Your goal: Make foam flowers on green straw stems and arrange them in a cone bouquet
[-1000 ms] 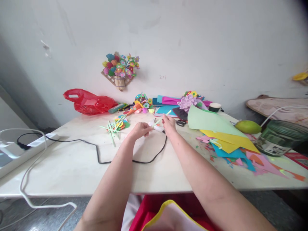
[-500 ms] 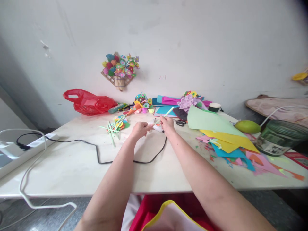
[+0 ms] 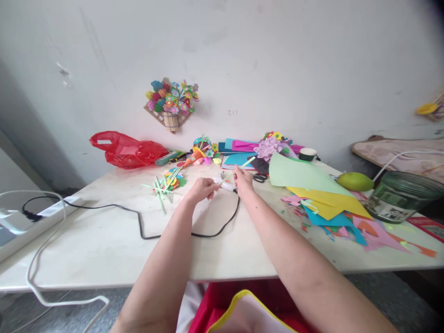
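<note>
Both hands meet over the middle of the table around a thin pale green strip. My right hand is closed on the strip, whose far end sticks out up and to the right. My left hand pinches its near end, fingertips pressed together. Just behind and beneath the fingers lies a white tool with a black cord, perhaps a glue gun, partly hidden by the hands. Left of my left hand, several pale green strips lie crossed beside colourful paper flowers.
A black cord loops from the power strip across the table. Black-handled scissors lie right of my right hand. Coloured sheets and scraps, a green jar and a yellow-green fruit are at right; a red bag is back left.
My hands have drawn slightly apart along the strip, showing more of it between them. The view has shifted a little; other things stay in place.
</note>
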Motion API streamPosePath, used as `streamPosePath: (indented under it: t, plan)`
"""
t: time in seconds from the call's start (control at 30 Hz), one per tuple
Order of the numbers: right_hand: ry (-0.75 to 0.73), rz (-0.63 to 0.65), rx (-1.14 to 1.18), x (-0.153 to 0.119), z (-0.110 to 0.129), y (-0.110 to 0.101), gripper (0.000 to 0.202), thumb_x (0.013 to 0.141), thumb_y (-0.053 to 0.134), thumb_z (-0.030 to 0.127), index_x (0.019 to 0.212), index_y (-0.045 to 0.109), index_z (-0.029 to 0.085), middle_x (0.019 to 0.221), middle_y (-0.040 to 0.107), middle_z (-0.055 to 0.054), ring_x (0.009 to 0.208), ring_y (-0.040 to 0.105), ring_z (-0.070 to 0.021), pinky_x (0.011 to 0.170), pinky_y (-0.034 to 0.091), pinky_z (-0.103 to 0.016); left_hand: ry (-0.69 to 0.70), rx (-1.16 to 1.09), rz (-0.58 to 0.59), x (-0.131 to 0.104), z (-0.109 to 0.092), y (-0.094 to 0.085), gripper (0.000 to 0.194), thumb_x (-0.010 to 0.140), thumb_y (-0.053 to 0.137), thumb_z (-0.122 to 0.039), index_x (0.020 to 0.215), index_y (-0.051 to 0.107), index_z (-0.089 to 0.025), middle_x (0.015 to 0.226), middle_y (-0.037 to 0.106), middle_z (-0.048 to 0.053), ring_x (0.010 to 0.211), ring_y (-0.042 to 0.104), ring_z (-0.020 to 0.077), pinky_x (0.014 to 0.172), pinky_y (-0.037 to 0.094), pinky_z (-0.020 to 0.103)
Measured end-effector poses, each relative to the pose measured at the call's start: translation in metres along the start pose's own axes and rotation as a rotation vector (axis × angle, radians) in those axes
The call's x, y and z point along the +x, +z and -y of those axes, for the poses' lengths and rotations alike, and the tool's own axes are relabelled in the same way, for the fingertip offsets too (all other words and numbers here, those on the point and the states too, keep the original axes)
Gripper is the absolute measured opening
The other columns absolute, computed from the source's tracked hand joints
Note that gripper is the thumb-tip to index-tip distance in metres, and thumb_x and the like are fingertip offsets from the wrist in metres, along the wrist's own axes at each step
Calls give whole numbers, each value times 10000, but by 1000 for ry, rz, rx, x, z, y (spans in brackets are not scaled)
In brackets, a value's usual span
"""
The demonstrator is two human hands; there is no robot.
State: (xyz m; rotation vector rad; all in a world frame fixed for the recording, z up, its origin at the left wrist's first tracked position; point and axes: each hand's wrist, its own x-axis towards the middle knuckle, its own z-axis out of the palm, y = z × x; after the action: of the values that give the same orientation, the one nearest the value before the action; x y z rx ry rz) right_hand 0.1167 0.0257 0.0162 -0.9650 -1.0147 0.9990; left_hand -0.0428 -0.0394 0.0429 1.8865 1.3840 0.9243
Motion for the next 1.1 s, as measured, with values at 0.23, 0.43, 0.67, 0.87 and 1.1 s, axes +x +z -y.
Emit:
streamPosePath:
  t: [0.23,0.43,0.67,0.87,1.1]
  plan:
    - [30,238,42,-18,16,10,355,662,644,468,545,488,171,454,479,45,342,333,-42,342,233,-198,-19,-1,-119,2,-2,1,315,740,553,-439,578,497,-175,335,421,-56,318,337,64,410,250,209]
    - [40,181,66,-19,18,9,330,655,639,385,492,448,171,417,458,58,321,314,-34,338,207,-194,14,-80,27,3,6,1,323,691,611,-463,603,518,-166,403,500,-34,371,417,76,433,314,204]
    - [48,141,63,-20,17,10,317,662,628,384,503,449,176,412,443,66,319,304,-37,339,204,-198,62,-91,68,1,9,-4,299,695,620,-441,610,551,-162,425,522,-25,384,441,80,433,339,202]
    - [28,225,49,-19,17,8,325,666,625,396,516,442,173,431,445,64,329,313,-33,341,204,-191,21,-176,51,0,3,-1,310,697,625,-454,666,595,-147,550,615,37,453,534,111,461,394,217]
    - [-4,524,-54,-25,10,15,283,666,623,409,589,522,157,470,512,45,356,375,-45,346,263,-181,4,-167,-163,1,-1,-3,253,672,637,-359,547,568,-150,418,513,-5,377,408,71,398,264,193]
